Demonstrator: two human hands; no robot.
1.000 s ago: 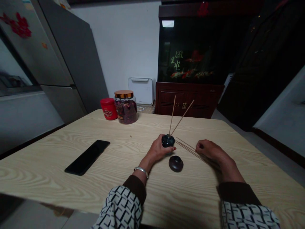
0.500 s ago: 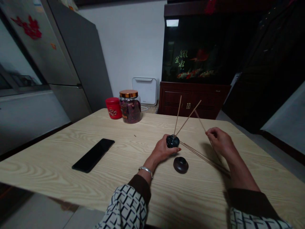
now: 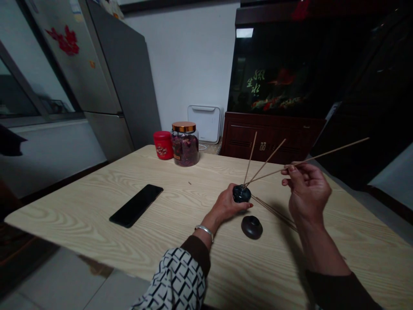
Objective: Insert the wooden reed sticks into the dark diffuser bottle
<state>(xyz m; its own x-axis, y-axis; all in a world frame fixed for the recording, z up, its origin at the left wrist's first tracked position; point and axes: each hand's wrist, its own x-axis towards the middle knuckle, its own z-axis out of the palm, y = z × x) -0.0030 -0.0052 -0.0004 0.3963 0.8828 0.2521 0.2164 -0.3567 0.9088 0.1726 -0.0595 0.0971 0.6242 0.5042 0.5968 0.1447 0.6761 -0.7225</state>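
My left hand (image 3: 227, 201) is closed around a small dark glass bottle (image 3: 241, 194) on the table. Two thin reed sticks (image 3: 267, 160) stand tilted in the bottle's mouth. My right hand (image 3: 306, 189) pinches another thin stick (image 3: 335, 150) partway along its length; its lower end reaches the bottle's mouth, though whether it is inside I cannot tell. A few more sticks (image 3: 274, 211) lie on the table to the right of the bottle, partly hidden by my right hand and wrist. Nearer me lies a dark round cap (image 3: 252, 227).
A black phone (image 3: 137, 206) lies on the left of the wooden table (image 3: 180, 206). At the back stand a red canister (image 3: 163, 146) and a glass jar of dried flowers (image 3: 185, 148). Beyond the table are a fridge (image 3: 129, 77) and a fish tank (image 3: 274, 82).
My right hand has raised and turned the stick, bringing one end to the bottle's mouth. My left hand stays on the bottle. The view has shifted slightly left.
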